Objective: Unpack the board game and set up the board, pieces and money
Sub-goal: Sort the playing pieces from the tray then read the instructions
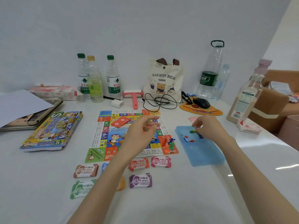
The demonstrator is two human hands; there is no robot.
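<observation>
Nearest me on the surface (pixel 186 199) lie sorted stacks of play money (pixel 140 181), each printed "MONEY". My left forearm hides parts of a blue and an orange stack. Beyond them the board (pixel 103 136) lies flat, with a red card stack (pixel 120 121) on it and coloured pawns (pixel 169 144) on its near right corner.

My left hand (pixel 142 131) hovers over the board with fingers loosely curved; I cannot tell if it holds anything. My right hand (pixel 207 126) reaches into a blue tray (pixel 205 152) of small pieces (pixel 192 131), its grip unclear.

The game box (pixel 51 131) lies left of the board. Farther back stand water bottles (pixel 113 78), a pink lint roller (pixel 133 97), a tote bag (pixel 163 81) reading "NAUGHTY BEAR THREE", and a mouse (pixel 201 102) on a Domino's pad (pixel 202 110).
</observation>
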